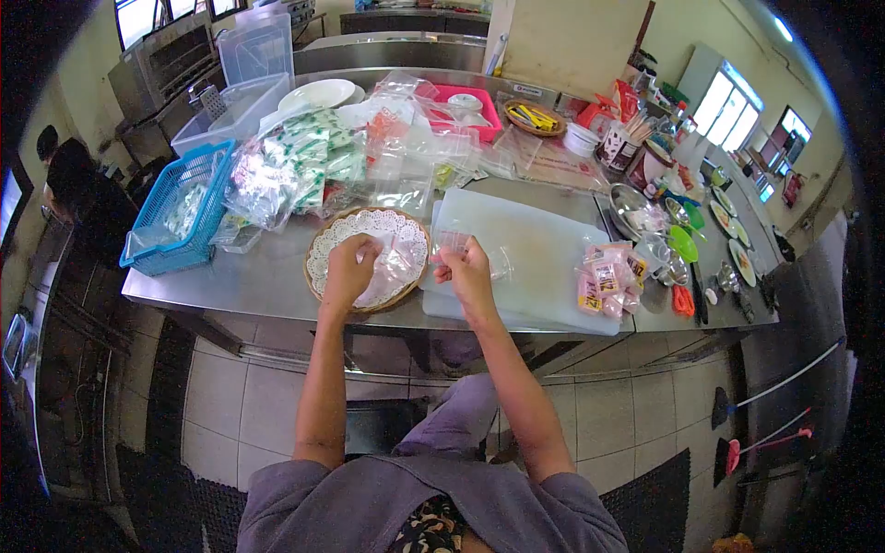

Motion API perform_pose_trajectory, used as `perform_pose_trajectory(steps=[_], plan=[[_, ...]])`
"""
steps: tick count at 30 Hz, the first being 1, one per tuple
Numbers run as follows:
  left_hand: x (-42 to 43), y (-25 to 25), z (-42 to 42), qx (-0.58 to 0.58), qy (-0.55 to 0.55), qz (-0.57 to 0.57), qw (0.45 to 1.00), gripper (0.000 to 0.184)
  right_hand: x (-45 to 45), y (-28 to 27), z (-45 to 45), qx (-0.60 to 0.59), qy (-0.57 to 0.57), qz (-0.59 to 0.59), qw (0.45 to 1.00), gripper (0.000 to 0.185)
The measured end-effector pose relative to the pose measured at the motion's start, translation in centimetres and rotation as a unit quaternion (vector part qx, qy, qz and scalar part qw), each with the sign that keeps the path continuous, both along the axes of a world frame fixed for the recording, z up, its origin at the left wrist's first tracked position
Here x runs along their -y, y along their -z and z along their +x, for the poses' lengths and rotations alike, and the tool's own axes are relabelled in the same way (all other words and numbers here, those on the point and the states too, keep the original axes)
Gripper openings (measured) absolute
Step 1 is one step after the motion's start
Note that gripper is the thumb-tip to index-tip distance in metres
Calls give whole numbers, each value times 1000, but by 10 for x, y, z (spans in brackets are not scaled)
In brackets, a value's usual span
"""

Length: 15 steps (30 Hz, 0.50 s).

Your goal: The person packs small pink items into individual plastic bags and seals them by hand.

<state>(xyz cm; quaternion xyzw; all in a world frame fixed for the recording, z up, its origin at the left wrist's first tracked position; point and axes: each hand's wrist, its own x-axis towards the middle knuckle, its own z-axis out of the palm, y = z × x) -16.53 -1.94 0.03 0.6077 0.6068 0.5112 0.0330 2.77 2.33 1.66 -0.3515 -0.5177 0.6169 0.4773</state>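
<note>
My left hand (350, 269) is over a round wicker basket (318, 230) lined with a white lace doily (355, 224). Its fingers are pinched together; what they hold, if anything, is too small to name. Clear plastic packets (398, 262) lie on the doily beside that hand. Over the left edge of a white cutting board (544, 221), my right hand (468, 278) is closed on a small clear plastic bag (450, 241), which stands up from the fingers. Another bit of clear plastic (501, 264) rests on the board. Several pink packets with yellow labels (608, 276) are piled at the board's right end.
A blue plastic basket (175, 241) and heaped plastic packaging (304, 166) stand on the left of the steel table (267, 276). Behind are a pink tray (489, 111) and a basket of yellow items (535, 118). Bowls (631, 207), a knife (700, 295) and plates (741, 262) are at right.
</note>
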Motion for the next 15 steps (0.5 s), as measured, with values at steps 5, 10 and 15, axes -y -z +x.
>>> perform_pose_trajectory(steps=[5,10,15], plan=[[9,-31,13,367,92,-112,919,21,0,-3,-6,26,-2,12,1000,18],[12,-39,24,335,96,-153,925,21,-7,-5,-15,77,4,32,996,16],[14,-41,27,49,57,-108,991,21,-16,-10,-11,121,-30,25,992,13]])
